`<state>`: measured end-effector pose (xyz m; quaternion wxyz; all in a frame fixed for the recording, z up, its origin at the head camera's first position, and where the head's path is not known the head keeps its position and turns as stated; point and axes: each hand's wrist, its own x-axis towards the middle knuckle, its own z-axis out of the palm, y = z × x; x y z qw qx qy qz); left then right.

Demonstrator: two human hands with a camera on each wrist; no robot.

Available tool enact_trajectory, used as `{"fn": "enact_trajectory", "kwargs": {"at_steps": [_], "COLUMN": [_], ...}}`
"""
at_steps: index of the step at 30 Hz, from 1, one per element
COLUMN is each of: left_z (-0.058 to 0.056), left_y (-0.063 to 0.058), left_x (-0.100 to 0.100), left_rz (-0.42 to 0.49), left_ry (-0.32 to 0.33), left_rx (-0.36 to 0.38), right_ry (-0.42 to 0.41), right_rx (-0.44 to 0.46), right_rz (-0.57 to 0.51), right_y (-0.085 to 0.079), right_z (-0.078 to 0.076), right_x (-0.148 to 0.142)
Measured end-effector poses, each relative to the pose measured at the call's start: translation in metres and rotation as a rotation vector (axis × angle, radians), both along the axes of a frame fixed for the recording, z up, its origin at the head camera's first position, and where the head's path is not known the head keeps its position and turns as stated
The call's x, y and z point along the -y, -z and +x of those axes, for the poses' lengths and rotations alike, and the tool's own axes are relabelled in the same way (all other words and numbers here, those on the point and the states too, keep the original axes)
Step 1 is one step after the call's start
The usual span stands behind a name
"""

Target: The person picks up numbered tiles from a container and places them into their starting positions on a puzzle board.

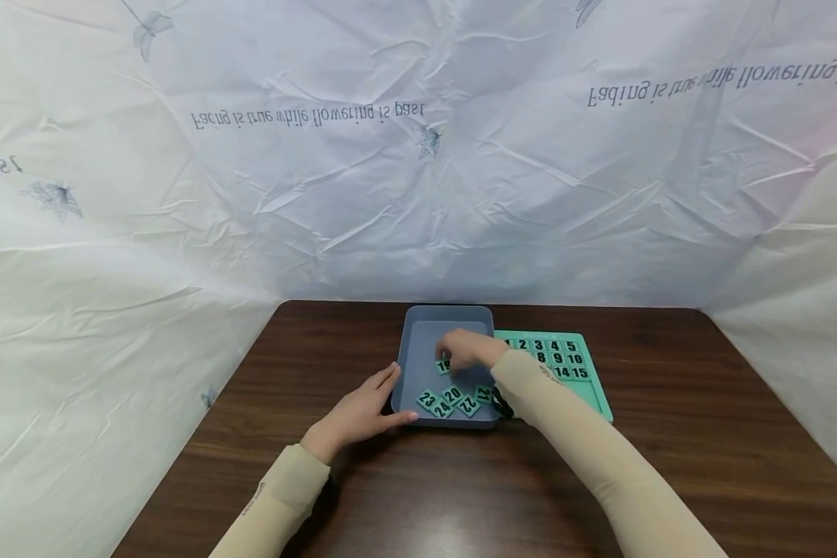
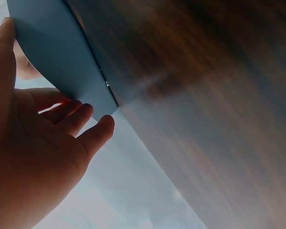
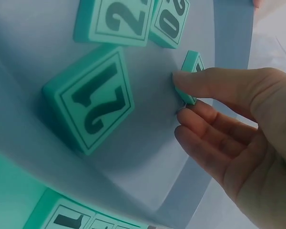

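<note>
A blue-grey tray (image 1: 413, 333) lies on the table and holds several green number tiles, among them the 23 tile (image 1: 428, 399) and the 21 tile (image 3: 97, 100). My right hand (image 1: 465, 349) reaches into the tray and pinches the 19 tile (image 1: 443, 366) between thumb and fingers. In the right wrist view that tile (image 3: 194, 62) stands tilted, its number mostly hidden. My left hand (image 1: 359, 411) rests against the tray's near left corner, fingers extended along the side and thumb at the front. The left wrist view shows its fingers (image 2: 69, 114) touching the tray's outer wall (image 2: 57, 47).
A green number board (image 1: 596, 399) lies right of the tray, with rows of tiles in its upper part; my right forearm (image 1: 586, 449) covers some of it. The dark wooden table (image 1: 307, 349) ends at a white printed sheet (image 1: 363, 201) behind.
</note>
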<state>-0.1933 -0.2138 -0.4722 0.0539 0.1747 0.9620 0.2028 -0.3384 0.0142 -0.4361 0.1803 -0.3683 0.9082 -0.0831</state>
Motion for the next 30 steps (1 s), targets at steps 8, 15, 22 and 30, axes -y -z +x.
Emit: {"fn": "enact_trajectory", "kwargs": {"at_steps": [8,15,22,30], "left_z": [-0.001,0.0,0.0,0.0], "left_y": [0.001,0.0,0.003,0.002], "left_x": [0.001,0.001,0.0,-0.001], "left_rz": [0.005,-0.001,-0.008,0.006], "left_ry": [0.015,0.005,-0.003,-0.001], "left_rx": [-0.013,-0.006,0.002,0.004], "right_ry": [-0.004,0.011,0.002,0.035], "right_rx": [0.001,0.01,-0.01,-0.038], "right_rz": [-0.016,-0.107,-0.235,-0.289], "right_y": [-0.003,-0.009,-0.022,-0.029], "right_z": [0.001,0.0,-0.002,0.002], "right_x": [-0.001,-0.007,-0.018,-0.052]}}
